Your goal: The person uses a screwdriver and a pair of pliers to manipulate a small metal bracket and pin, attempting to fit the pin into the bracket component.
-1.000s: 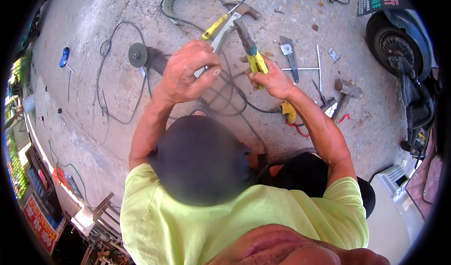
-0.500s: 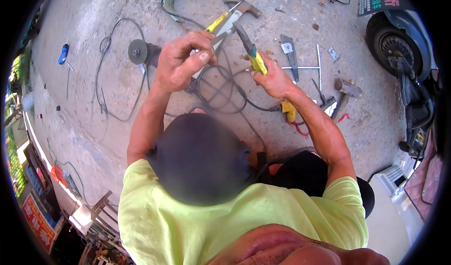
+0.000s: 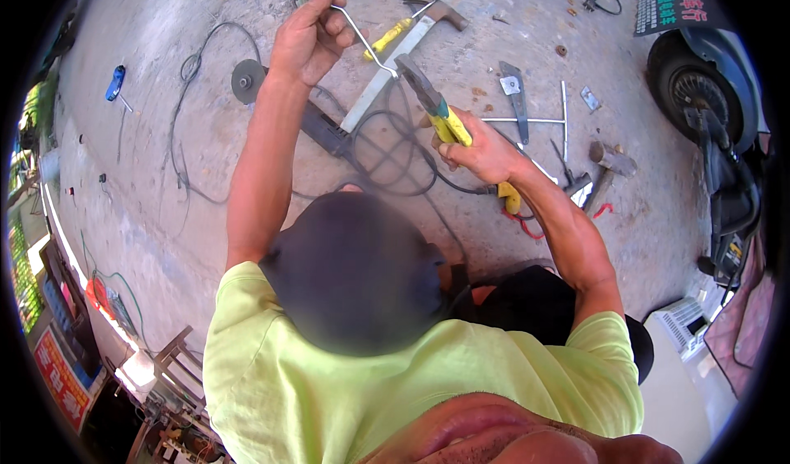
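My left hand (image 3: 306, 40), raised at the upper left, is closed on one end of a thin bent metal rod (image 3: 360, 34). The rod slopes down to the right, and its hooked far end meets the jaws of a pair of pliers (image 3: 436, 106). Whether the jaws clamp it, I cannot tell. My right hand (image 3: 487, 149) is wrapped round the pliers' yellow-and-green handles. Beneath the rod, a yellow-handled screwdriver (image 3: 388, 39) and a hammer (image 3: 370, 93) with a long pale handle lie on the concrete floor. My left forearm partly hides an angle grinder (image 3: 323, 128).
Looped black cables (image 3: 387, 163) cross the floor. To the right are a T-shaped metal bar (image 3: 564, 110), a flat dark metal piece (image 3: 514, 102), a small sledgehammer (image 3: 612, 158) and a scooter wheel (image 3: 687, 77). A blue-handled tool (image 3: 116, 83) lies far left.
My left hand has moved up and away from the pliers, bringing the bent rod into clear view. The pliers have shifted slightly downward, staying in my right hand.
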A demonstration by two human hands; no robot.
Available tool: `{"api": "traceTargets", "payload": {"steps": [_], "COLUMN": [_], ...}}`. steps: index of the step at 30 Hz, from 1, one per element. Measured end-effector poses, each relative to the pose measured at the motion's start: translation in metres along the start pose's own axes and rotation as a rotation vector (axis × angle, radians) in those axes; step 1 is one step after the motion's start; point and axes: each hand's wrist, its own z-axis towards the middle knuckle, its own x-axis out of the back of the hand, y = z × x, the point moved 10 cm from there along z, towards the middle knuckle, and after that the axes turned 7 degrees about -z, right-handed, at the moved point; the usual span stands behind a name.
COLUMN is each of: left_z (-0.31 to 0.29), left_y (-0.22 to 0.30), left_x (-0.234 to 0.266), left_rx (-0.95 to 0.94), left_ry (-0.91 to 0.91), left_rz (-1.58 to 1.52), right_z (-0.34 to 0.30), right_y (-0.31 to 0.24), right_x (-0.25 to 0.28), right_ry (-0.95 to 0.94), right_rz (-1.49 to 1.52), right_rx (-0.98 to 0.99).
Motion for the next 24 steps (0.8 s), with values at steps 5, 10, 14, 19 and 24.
{"api": "traceTargets", "payload": {"steps": [5, 10, 14, 19, 24], "left_z": [-0.025, -0.088, -0.101, -0.106, -0.094], "left_y": [-0.128, -0.185, -0.163, -0.114, -0.069], "left_x": [0.021, -0.021, -0.046, -0.053, -0.056], "left_rx": [0.488, 0.538, 0.469, 0.406, 0.101], "left_ry": [0.189, 0.190, 0.111, 0.185, 0.145], "left_rz": [-0.104, -0.009, 0.113, 0.032, 0.277], "right_z": [0.000, 0.006, 0.006, 0.010, 0.011], "right_y": [-0.029, -0.015, 0.003, 0.025, 0.031], "right_x": [0.003, 0.046, 0.061, 0.059, 0.051], "right_ry": [-0.001, 0.348, 0.505, 0.506, 0.512], "right_rz": [0.271, -0.129, -0.374, -0.400, -0.437], "right_rx": [0.117, 0.098, 0.068, 0.000, 0.012]}}
